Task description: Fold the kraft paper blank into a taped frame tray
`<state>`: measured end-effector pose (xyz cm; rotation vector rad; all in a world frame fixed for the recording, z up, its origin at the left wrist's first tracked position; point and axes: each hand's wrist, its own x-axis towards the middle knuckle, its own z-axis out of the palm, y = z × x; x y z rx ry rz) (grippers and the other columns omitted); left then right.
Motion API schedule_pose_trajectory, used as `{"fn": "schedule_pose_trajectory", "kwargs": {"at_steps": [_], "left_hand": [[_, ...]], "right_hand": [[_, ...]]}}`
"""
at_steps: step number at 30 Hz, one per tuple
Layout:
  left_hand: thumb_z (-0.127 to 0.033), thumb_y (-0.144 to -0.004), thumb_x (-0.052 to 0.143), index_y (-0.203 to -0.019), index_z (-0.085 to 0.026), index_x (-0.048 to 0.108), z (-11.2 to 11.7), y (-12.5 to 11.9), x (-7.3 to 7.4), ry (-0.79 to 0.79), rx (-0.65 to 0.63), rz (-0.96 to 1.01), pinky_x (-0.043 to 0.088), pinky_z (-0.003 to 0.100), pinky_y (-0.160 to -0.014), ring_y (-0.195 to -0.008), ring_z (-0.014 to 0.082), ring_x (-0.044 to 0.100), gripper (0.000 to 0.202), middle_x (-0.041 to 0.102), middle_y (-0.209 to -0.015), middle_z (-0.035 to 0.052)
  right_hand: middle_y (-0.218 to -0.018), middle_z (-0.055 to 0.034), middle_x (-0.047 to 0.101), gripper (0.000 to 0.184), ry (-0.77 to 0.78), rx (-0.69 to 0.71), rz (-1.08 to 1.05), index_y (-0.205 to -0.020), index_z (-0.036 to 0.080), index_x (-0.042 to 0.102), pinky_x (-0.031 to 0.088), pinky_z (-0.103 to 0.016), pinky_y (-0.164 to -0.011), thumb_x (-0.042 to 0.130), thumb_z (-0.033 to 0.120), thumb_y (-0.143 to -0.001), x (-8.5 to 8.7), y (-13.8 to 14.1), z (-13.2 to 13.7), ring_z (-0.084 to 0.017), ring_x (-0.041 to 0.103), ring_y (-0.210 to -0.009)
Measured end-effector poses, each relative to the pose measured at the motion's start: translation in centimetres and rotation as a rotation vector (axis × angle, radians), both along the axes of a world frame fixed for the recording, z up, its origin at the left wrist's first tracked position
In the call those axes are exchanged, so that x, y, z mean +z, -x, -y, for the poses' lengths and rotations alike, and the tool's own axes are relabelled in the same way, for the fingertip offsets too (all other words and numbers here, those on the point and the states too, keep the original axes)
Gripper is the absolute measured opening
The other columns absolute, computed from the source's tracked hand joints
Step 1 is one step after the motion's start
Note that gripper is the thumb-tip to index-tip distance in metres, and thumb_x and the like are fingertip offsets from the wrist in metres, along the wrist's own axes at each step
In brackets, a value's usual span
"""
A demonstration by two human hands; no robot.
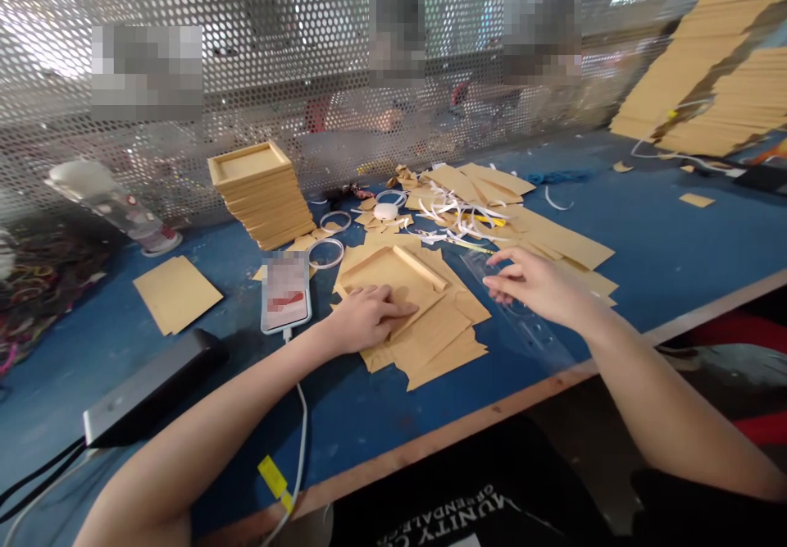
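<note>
My left hand (367, 316) lies on a shallow kraft-paper tray (393, 276), fingers curled and pressing on its near rim. The tray rests on several loose kraft sheets (439, 342) on the blue table (664, 243). My right hand (536, 286) hovers to the right of the tray, fingers spread, touching a clear plastic ruler (516, 305) that lies on the table. Nothing is gripped in either hand.
A stack of finished paper trays (261, 193) stands at the back left. A phone (285, 291) on a white cable lies left of the tray. White tape strips and rings (455, 215), a kraft sheet (176, 293), a dark box (151, 387) and tall paper stacks (719, 79) surround them.
</note>
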<state>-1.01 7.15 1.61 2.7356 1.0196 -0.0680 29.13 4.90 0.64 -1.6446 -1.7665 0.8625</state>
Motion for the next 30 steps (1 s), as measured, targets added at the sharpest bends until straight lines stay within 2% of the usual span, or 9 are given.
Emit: {"fn": "schedule_pose_trajectory", "kwargs": {"at_steps": [3,5,8,14,19,25,30], "left_hand": [[-0.025,-0.096,0.040,-0.132,-0.036,0.055,-0.2,0.1,-0.2,0.003,-0.018,0.003,0.039,0.034,-0.083,-0.090,0.0199,0.053,0.041,0.053,-0.092,0.0035],[-0.026,-0.096,0.039,-0.132,-0.036,0.055,-0.3,0.1,-0.5,0.000,-0.028,0.006,0.039,0.034,-0.082,-0.089,0.0200,0.053,0.041,0.053,-0.091,0.0036],[-0.025,-0.096,0.039,-0.132,-0.037,0.055,-0.4,0.2,-0.8,-0.022,-0.039,0.008,0.038,0.033,-0.081,-0.089,0.0198,0.052,0.041,0.052,-0.091,0.0036],[-0.024,-0.094,0.042,-0.130,-0.038,0.057,-0.3,0.2,-0.8,-0.073,-0.049,0.003,0.038,0.032,-0.078,-0.087,0.0194,0.052,0.041,0.052,-0.090,0.0031],[-0.020,-0.093,0.043,-0.129,-0.038,0.057,-0.2,0.1,-0.7,-0.088,-0.047,-0.011,0.037,0.030,-0.077,-0.087,0.0184,0.052,0.043,0.052,-0.089,0.0026],[-0.018,-0.091,0.044,-0.132,-0.038,0.054,-0.2,0.1,-0.8,-0.107,-0.068,-0.020,0.037,0.030,-0.078,-0.087,0.0177,0.052,0.047,0.051,-0.090,0.0022],[-0.020,-0.093,0.043,-0.133,-0.039,0.054,0.0,0.1,-0.8,-0.123,-0.052,-0.042,0.037,0.030,-0.075,-0.085,0.0180,0.052,0.045,0.051,-0.091,0.0029]], "right_hand": [[-0.072,-0.0012,0.064,0.061,0.163,0.104,-0.215,-0.139,0.021,0.039,0.047,-0.028,-0.045,0.058,0.043,-0.085,0.1,2.4,2.8,-0.014,0.057,-0.051],[-0.070,0.0010,0.061,0.063,0.267,0.176,-0.255,-0.144,0.023,0.035,0.044,-0.024,-0.040,0.057,0.038,-0.087,0.0,4.1,4.4,-0.012,0.055,-0.049],[-0.065,0.0038,0.054,0.059,0.300,0.236,-0.245,-0.146,0.027,0.037,0.044,-0.022,-0.040,0.054,0.035,-0.090,-0.7,6.2,5.8,-0.010,0.050,-0.047],[-0.061,0.0060,0.046,0.058,0.238,0.239,-0.166,-0.147,0.025,0.038,0.039,-0.022,-0.044,0.052,0.032,-0.091,-1.6,8.0,6.0,-0.008,0.044,-0.046],[-0.056,0.0075,0.037,0.056,0.198,0.222,-0.126,-0.144,0.022,0.043,0.033,-0.021,-0.042,0.053,0.032,-0.090,-1.9,8.7,6.1,-0.008,0.035,-0.045],[-0.055,0.0067,0.041,0.059,0.257,0.235,-0.171,-0.146,0.019,0.039,0.033,-0.022,-0.041,0.052,0.034,-0.091,-2.1,8.7,6.0,-0.009,0.035,-0.046],[-0.057,0.0056,0.044,0.059,0.233,0.249,-0.174,-0.146,0.018,0.040,0.033,-0.022,-0.044,0.052,0.035,-0.091,-2.3,8.6,5.9,-0.010,0.037,-0.049]]}}
